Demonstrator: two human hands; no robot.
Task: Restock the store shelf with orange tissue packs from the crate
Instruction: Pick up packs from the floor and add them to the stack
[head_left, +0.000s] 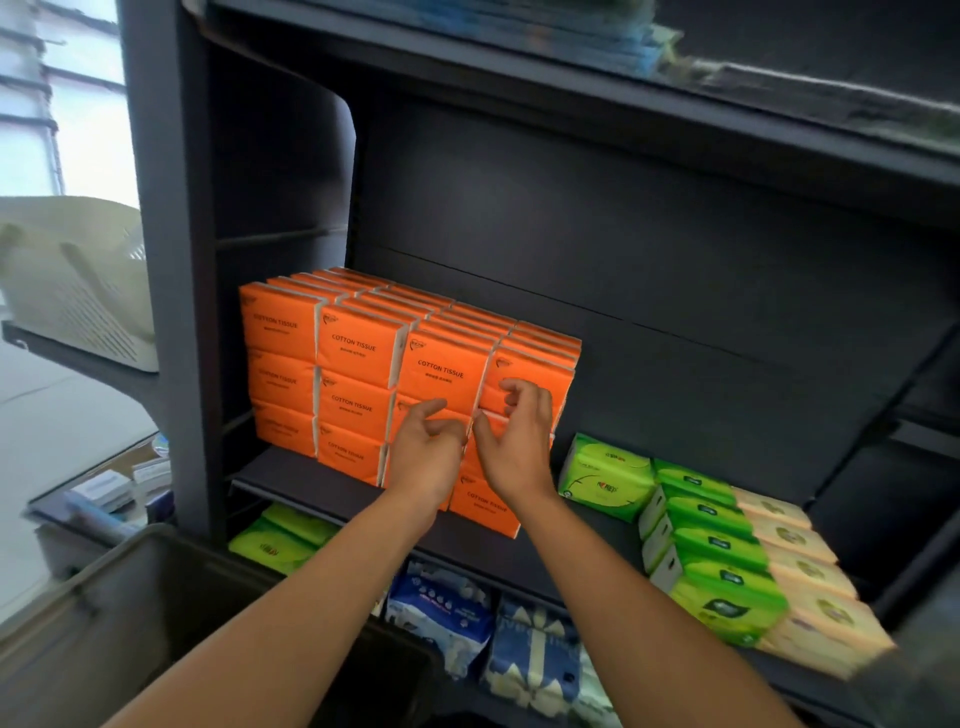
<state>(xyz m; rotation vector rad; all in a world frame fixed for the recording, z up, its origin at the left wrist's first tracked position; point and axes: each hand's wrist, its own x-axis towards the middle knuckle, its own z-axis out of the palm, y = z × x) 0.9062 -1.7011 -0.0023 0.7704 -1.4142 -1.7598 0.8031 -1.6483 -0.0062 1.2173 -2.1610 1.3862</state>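
Note:
Orange tissue packs (358, 358) labelled "COTTON TISSUE" stand in a block on the left of the dark shelf board (291, 478), three high and several columns wide and deep. My right hand (514, 441) is at the rightmost column and pinches the middle pack's front edge between thumb and curled fingers. My left hand (428, 447) is beside it, its loosely bent fingers touching the front of the neighbouring column. The grey crate (119, 613) is at the lower left; its inside is not visible.
Green tissue packs (711, 551) and pale beige packs (800, 571) fill the right of the same shelf. Blue-and-white packs (441, 613) lie on the shelf below. A pale plastic basket (78, 280) sits left of the shelf's upright. Another shelf hangs overhead.

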